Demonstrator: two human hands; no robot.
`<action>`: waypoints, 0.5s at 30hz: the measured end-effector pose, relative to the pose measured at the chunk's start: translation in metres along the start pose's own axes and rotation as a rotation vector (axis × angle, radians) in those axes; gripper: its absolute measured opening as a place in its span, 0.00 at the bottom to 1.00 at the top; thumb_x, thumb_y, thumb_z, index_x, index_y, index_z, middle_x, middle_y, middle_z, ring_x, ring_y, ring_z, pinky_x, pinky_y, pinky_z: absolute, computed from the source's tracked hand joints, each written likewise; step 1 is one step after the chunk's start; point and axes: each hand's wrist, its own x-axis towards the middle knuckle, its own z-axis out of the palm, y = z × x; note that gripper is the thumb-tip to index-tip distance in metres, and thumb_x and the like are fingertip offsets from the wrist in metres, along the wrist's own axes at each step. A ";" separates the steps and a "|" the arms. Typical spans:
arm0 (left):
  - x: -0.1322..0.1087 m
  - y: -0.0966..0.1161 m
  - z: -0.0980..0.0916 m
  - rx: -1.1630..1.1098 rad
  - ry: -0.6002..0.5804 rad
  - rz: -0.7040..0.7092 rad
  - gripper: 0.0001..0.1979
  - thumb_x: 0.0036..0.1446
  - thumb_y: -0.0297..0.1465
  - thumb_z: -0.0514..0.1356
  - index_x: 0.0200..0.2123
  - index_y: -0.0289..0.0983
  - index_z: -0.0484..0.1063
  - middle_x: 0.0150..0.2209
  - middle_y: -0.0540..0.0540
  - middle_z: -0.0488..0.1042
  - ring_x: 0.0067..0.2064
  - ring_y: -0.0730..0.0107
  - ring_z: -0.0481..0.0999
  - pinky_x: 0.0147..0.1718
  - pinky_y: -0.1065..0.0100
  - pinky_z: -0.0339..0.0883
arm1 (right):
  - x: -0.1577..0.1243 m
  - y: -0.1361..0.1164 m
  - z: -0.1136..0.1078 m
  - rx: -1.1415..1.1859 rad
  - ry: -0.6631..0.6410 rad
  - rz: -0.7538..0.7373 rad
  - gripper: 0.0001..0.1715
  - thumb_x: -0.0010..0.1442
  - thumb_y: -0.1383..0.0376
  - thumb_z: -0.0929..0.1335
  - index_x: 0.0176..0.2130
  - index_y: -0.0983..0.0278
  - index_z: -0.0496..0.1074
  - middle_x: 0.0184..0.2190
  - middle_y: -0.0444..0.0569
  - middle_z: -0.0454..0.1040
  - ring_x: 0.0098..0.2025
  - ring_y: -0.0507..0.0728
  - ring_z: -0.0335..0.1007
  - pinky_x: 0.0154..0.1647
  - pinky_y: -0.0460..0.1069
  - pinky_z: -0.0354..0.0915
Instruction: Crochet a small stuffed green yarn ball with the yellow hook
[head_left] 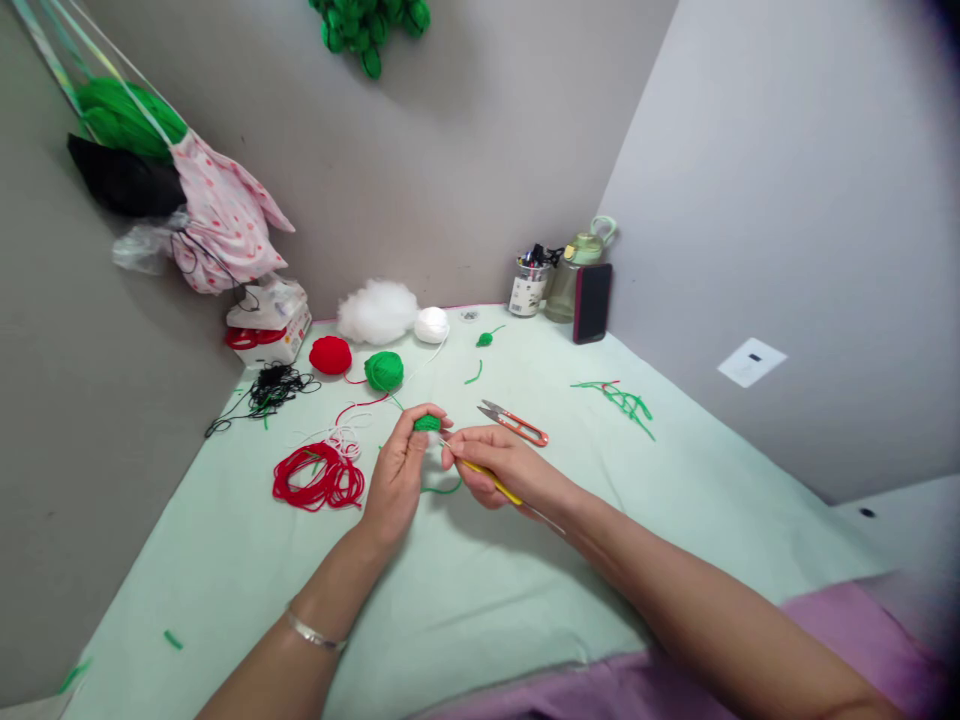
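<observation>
My left hand [401,470] pinches a small green crocheted piece [427,423] between thumb and fingertips, above the pale green table cover [525,590]. My right hand [495,465] is closed on a yellow-handled crochet hook [491,480] whose tip points into the green piece. A green strand runs from the piece back to a green yarn ball [384,370], and a loose green tail [442,489] hangs below the hands.
Red snips [516,423] lie just beyond my right hand. A red yarn tangle [319,477], a red ball [331,354], white stuffing [376,311], a white ball [431,324] and black thread [271,388] lie left and behind. A phone [592,302], a bottle [570,275] and a pen cup [529,285] stand in the corner.
</observation>
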 end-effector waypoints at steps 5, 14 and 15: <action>0.000 -0.002 0.003 -0.009 0.005 -0.017 0.12 0.70 0.36 0.52 0.50 0.42 0.70 0.51 0.44 0.79 0.55 0.60 0.76 0.57 0.62 0.65 | 0.002 0.000 0.001 0.033 0.035 -0.010 0.16 0.59 0.54 0.70 0.32 0.65 0.72 0.12 0.31 0.55 0.12 0.44 0.40 0.14 0.43 0.42; 0.002 -0.007 0.012 0.039 0.044 -0.084 0.11 0.66 0.34 0.53 0.45 0.38 0.73 0.41 0.45 0.79 0.44 0.62 0.77 0.48 0.64 0.68 | -0.007 0.013 0.022 -0.431 0.298 -0.204 0.11 0.65 0.62 0.64 0.30 0.61 0.66 0.16 0.37 0.61 0.19 0.50 0.52 0.23 0.46 0.49; 0.002 -0.007 0.012 0.048 0.041 -0.090 0.11 0.66 0.33 0.53 0.44 0.38 0.73 0.38 0.46 0.78 0.40 0.62 0.77 0.44 0.65 0.69 | -0.009 0.016 0.025 -0.527 0.331 -0.229 0.12 0.66 0.63 0.64 0.29 0.60 0.64 0.17 0.38 0.60 0.21 0.51 0.52 0.25 0.47 0.49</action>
